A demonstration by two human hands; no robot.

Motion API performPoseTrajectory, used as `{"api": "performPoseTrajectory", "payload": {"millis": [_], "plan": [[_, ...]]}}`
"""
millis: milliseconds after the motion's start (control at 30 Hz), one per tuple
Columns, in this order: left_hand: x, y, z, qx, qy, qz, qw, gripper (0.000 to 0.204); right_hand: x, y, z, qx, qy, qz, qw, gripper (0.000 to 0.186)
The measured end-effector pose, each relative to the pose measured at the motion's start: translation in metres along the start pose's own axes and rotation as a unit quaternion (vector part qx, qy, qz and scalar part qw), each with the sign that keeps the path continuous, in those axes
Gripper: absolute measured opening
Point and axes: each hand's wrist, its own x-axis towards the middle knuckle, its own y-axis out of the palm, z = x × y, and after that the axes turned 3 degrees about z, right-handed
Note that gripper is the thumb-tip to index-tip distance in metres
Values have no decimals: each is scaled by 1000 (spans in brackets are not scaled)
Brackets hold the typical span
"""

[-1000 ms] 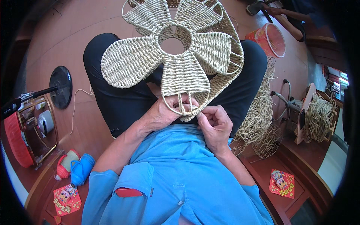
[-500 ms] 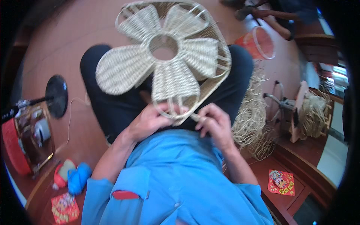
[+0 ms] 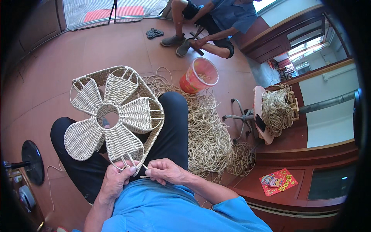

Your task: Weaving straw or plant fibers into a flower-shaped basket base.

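A woven straw piece (image 3: 81,139) with five petals round a central ring rests on my lap, some petals with bare wire and cords at their tips. My left hand (image 3: 118,178) grips the lowest petal's end, where white cord strands (image 3: 126,162) cross the wire loop. Just right of it my right hand (image 3: 164,172) pinches a short length of straw cord (image 3: 145,168) at the piece's lower edge.
Tangled straw cord (image 3: 206,143) lies right of my leg, near an orange-red bucket (image 3: 191,81). A swivel chair (image 3: 259,112) holds more cord and a dark flat object. Another person (image 3: 216,23) sits at the top. A fan stand (image 3: 33,162) is at left.
The view has swung up and right, showing more of the other person and doorway. My right hand has lifted slightly off the rim and now draws a cord out beside it.
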Motion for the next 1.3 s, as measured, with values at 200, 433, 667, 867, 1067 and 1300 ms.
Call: {"api": "performPoseTrajectory", "payload": {"millis": [200,433,667,867,1067,1300], "plan": [[4,-4,-6,9,2,3,1000,33,4,20,21,-257,-102,-113,954,27],[-10,-6,5,6,2,5,1000,30,6,31,7,-317,-320,-200,870,16],[2,-7,21,52,53,25,997,11,8,23,7,-336,-318,-167,871,23],[8,-3,-2,2,76,43,996,24,25,37,25,-391,-360,-244,811,18],[11,-10,20,-4,86,22,996,31,34,47,22,-373,-323,-283,822,17],[1,0,13,0,133,-28,991,41,30,50,19,-477,-335,-275,765,11]]}}
